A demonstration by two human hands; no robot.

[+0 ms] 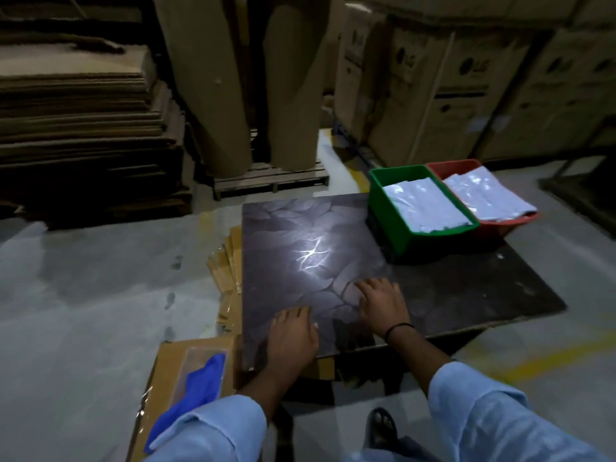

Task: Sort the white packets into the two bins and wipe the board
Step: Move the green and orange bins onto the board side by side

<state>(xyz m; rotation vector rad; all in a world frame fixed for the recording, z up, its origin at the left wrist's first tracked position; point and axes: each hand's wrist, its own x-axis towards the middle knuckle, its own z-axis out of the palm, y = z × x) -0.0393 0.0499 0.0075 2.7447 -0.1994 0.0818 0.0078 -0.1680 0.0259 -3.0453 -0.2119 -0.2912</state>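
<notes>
— Cardboard first, far left: what's there?

— Flat corrugated sheets [76, 128] stacked high on the floor, then two tall brown paper rolls [250, 88] upright on a wooden pallet [266, 181]. Nearer me, bottom left, a flat cardboard piece [166, 368] w/ a clear plastic tray on it, and a blue cloth [196, 388] lying across that tray, just beside the board's near left corner. Not in either hand.

— And your hands?

— Both on the dark board [450, 295], near its front edge. My left hand [293, 338] lies palm down, fingers together and stretched flat, holding nothing. My right hand [383, 303] is a bit further fwd, fingers spread, tips pressed to the surface, also empty. Black band on that wrist. Light blue sleeves [473, 405] on both arms.

— Board itself?

— Dark, glossy, faint leaf pattern, bright glare spot mid-left. Sits on more cardboard; some sheets poke out at the left edge.

— Packets?

— All I can see are in the bins, far right corner of the board. Green bin [393, 211] holds a flat pile of white packets [423, 205]; red bin [500, 225] touches its right side and has its own pile [483, 195]. None loose on the board.

— Behind?

— Big printed cartons [466, 78] in a row. Grey floor, yellow line at right.
</notes>
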